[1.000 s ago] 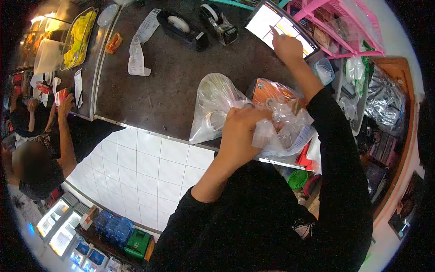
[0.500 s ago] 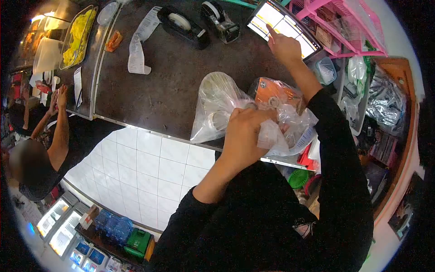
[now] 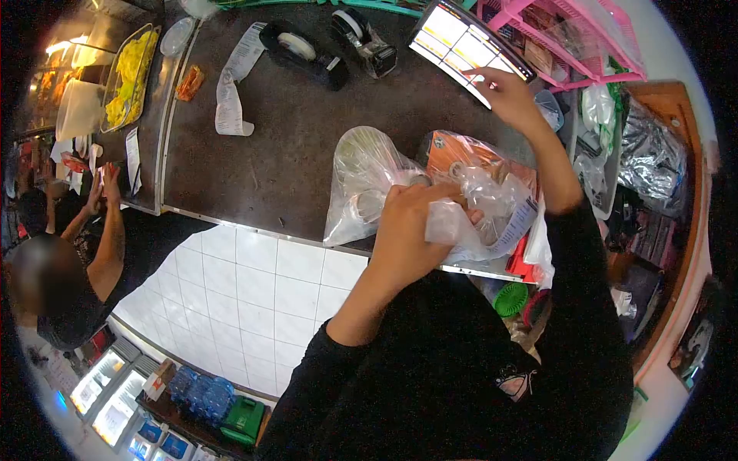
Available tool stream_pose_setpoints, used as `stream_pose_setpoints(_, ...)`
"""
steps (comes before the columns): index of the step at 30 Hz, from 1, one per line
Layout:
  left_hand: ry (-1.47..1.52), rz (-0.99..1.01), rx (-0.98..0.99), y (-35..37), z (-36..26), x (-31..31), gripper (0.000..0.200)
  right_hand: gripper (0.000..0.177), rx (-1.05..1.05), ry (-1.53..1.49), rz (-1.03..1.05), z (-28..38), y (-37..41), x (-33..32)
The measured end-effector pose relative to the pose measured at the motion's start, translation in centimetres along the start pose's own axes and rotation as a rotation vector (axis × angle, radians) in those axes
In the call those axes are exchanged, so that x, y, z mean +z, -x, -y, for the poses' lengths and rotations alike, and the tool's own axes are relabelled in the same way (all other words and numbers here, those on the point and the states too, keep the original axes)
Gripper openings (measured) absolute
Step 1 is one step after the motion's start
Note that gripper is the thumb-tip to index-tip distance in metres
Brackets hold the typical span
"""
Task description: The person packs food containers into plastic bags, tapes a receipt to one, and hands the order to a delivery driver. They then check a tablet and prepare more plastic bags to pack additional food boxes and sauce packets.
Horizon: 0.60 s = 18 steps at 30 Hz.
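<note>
While the left hand grips the bag on the worktop, presumably to secure it, the right hand, empty, points at the screen, contact unclear.

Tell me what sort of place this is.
Likely a shop checkout, perhaps for takeaway food: a lit screen by the right hand, a printed paper strip and filled plastic bags on the counter.
</note>
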<state>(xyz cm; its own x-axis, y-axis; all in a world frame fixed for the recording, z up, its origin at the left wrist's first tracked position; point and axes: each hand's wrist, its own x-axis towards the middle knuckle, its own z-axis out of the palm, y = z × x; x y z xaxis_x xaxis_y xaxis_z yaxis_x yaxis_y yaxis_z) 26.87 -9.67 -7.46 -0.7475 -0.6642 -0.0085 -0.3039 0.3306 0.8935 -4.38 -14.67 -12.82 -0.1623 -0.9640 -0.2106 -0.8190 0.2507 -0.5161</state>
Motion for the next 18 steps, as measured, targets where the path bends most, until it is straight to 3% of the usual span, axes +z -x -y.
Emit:
stream_pose_setpoints(1, 0.000, -0.048, 0.043, 0.2, 0.1, -0.1, 0.029, 0.040, 0.048, -0.205, 0.030, 0.3, 2.7, -1.1)
stream_pose_setpoints(3, 0.001, -0.151, 0.133, 0.8, 0.5, 0.2, 0.027, 0.045, -0.145, -0.611, 0.086, 2.2, 9.6, -2.3)
stream_pose_setpoints(5, 0.135, -0.151, 0.132, 1.3, 1.1, 0.2, 0.040, 0.047, -0.333, -0.269, 0.172, 6.7, 14.6, -3.1)
stream_pose_setpoints(6, 0.201, -0.145, 0.134, 1.4, 1.3, 0.0, 0.048, 0.047, -0.251, -0.240, 0.053, 9.3, 16.8, -1.9)
stream_pose_setpoints(8, 0.225, -0.103, 0.165, 1.4, 0.7, -0.8, 0.045, 0.044, -0.188, -0.093, -0.140, 11.8, 18.0, 0.5)
stream_pose_setpoints(10, 0.223, 0.008, 0.104, 1.9, 1.4, -1.4, 0.052, 0.037, -0.232, 0.152, -0.282, 11.3, 18.1, 3.2)
stream_pose_setpoints(13, -0.067, -0.053, 0.193, 2.2, 2.8, -2.4, 0.052, 0.016, -0.122, -0.474, -0.295, 7.2, 20.3, 7.6)
stream_pose_setpoints(14, -0.172, -0.085, 0.158, 2.4, 3.5, -2.4, 0.047, 0.015, -0.035, -0.572, -0.344, 7.8, 20.6, 7.0)
stream_pose_setpoints(16, -0.282, -0.146, 0.277, 2.3, 3.6, -2.0, 0.041, 0.017, 0.144, -0.769, -0.434, 9.6, 21.3, 6.3)
stream_pose_setpoints(18, -0.301, -0.229, 0.293, 2.8, 3.6, -1.4, 0.036, 0.019, 0.097, -0.787, -0.591, 10.6, 22.4, 6.9)
